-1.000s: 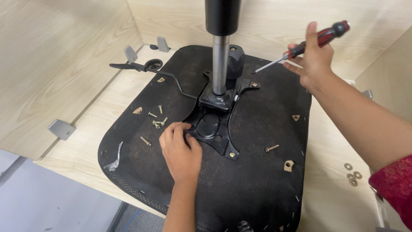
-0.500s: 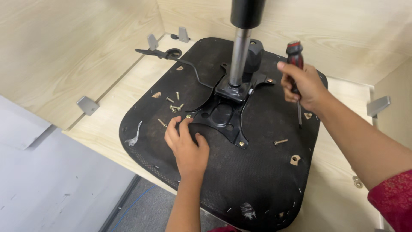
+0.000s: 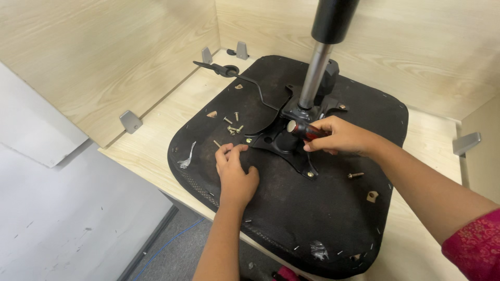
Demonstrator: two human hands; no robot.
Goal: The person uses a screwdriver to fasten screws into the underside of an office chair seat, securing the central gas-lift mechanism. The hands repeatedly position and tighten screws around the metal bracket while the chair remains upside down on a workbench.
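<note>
An upturned black chair seat (image 3: 323, 208) lies on a light wooden surface, with a black metal mechanism plate (image 3: 284, 143) and a grey gas cylinder (image 3: 315, 73) rising from its middle. My right hand (image 3: 341, 136) grips a red-and-black screwdriver (image 3: 304, 130) over the plate, its handle end pointing left. My left hand (image 3: 234, 169) rests on the seat beside the plate's left corner, fingertips pinched near a brass screw (image 3: 217, 144). Several loose screws (image 3: 233, 125) lie just beyond it.
A black lever (image 3: 229, 71) runs from the mechanism to the back left. Another screw (image 3: 356, 175) lies right of the plate. Wooden panels (image 3: 104, 57) wall the left and back, with grey metal brackets (image 3: 130, 121) at their base. A white board (image 3: 67, 208) lies lower left.
My right hand has brought the screwdriver down from the air to the mechanism plate and turned it sideways. My left hand has slid slightly left off the plate. The camera has moved closer.
</note>
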